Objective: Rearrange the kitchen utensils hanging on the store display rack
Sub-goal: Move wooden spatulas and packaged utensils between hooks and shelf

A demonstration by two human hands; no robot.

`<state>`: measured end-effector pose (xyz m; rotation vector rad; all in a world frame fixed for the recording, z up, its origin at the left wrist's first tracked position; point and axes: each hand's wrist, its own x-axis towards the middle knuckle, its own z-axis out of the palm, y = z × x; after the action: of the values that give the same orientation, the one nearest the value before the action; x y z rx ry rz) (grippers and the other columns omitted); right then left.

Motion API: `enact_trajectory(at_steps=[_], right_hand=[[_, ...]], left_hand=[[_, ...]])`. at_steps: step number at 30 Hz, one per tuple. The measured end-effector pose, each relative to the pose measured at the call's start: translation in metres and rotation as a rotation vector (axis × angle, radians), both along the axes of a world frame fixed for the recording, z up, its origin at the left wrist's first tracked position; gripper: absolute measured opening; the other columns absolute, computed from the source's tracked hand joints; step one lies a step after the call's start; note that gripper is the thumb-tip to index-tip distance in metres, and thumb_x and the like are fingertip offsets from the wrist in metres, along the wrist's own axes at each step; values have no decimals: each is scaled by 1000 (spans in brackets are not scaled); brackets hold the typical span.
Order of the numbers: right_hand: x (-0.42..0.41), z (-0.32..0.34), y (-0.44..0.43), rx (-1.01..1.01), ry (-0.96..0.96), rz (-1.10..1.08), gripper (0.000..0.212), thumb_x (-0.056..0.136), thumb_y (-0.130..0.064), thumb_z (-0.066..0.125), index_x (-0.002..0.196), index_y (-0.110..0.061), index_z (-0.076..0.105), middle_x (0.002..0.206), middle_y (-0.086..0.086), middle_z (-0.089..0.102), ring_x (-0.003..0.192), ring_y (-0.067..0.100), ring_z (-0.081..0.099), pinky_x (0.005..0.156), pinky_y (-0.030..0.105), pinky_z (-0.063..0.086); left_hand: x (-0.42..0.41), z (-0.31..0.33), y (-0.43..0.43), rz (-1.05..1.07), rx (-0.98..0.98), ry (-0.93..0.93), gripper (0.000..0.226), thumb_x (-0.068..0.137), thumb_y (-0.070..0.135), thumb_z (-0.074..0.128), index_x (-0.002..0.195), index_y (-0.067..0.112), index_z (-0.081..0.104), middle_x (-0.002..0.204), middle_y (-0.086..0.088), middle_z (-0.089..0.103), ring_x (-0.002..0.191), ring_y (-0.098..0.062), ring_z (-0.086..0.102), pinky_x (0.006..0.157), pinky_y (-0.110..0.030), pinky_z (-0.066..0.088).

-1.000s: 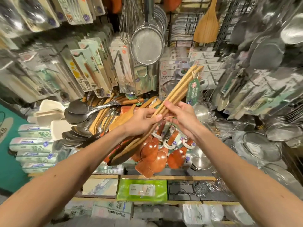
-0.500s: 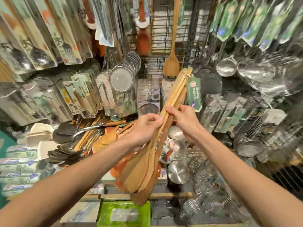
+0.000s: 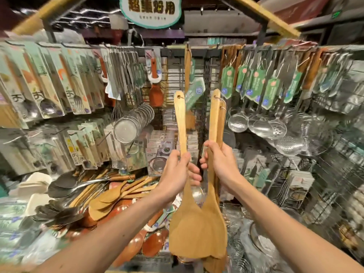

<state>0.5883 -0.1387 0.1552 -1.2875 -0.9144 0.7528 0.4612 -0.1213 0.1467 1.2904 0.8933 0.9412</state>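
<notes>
My left hand grips the handle of one wooden spatula, held upright with its blade down and a green tag swinging from its top. My right hand grips the handles of two or more wooden spatulas bunched together, also upright, blades down. The two bundles stand a hand's width apart in front of the black wire display rack. One more wooden spatula hangs on the rack just above.
Metal skimmers and ladles with green tags hang at the right. Round strainers and carded utensils hang at the left. A pile of wooden spatulas and dark ladles lies on the shelf below left. A store sign hangs overhead.
I have raised the spatulas upright and split the bundle: one spatula now sits in my left hand, the others in my right. My view has tilted up to the rack's top.
</notes>
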Motion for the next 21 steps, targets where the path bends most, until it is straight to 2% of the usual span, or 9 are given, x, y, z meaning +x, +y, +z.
enact_trajectory(at_steps=[5,9,12,14,17,18,20,21], right_hand=[[28,25,-9,39,16,19,17,101,-22,48,92,-9,56,55,-1,43,38,11,39,34,20,30],[44,43,1,94,-49,21,26,95,-35,64,78,-15,58,49,-6,43,37,9,39,37,22,31],[45,55,7,140,-74,66,16,88,-32,72,89,-16,71,41,-13,49,37,0,44,44,16,34],[44,64,9,129,-60,85,17,88,-27,73,95,-12,72,38,-14,50,33,-2,45,40,10,33],[43,73,17,93,-62,69,8,91,-22,71,91,-14,70,37,-15,48,31,-2,43,37,10,31],[42,76,18,82,-55,68,7,92,-21,69,88,-15,69,37,-15,48,31,-2,42,36,10,31],[42,79,23,62,-42,82,11,93,-21,67,84,-16,68,40,-13,47,32,0,39,36,13,30],[43,80,27,54,-33,85,13,93,-22,67,82,-16,67,42,-12,44,34,3,36,36,17,28]], left_hand=[[20,10,-11,49,27,15,11,108,24,38,101,16,41,66,-10,57,48,-22,57,45,-32,50],[33,9,-22,53,79,50,11,107,24,39,104,14,41,68,-11,57,47,-22,57,44,-31,49],[37,5,-28,-21,114,78,10,107,26,39,104,17,42,72,-11,57,53,-26,59,49,-33,50],[37,8,-28,-65,128,100,13,107,27,40,106,14,43,73,-11,57,56,-27,60,52,-35,52],[33,15,-24,-112,157,143,15,106,29,43,104,14,46,73,-10,60,60,-23,63,59,-39,56],[30,18,-20,-97,229,222,17,105,31,45,99,16,50,73,-8,61,63,-17,63,63,-40,56],[21,29,-4,32,487,414,22,102,36,49,85,25,57,70,6,61,64,-4,58,64,-32,48],[18,39,5,123,587,418,20,100,36,51,84,29,59,75,11,61,68,0,56,67,-28,45]])
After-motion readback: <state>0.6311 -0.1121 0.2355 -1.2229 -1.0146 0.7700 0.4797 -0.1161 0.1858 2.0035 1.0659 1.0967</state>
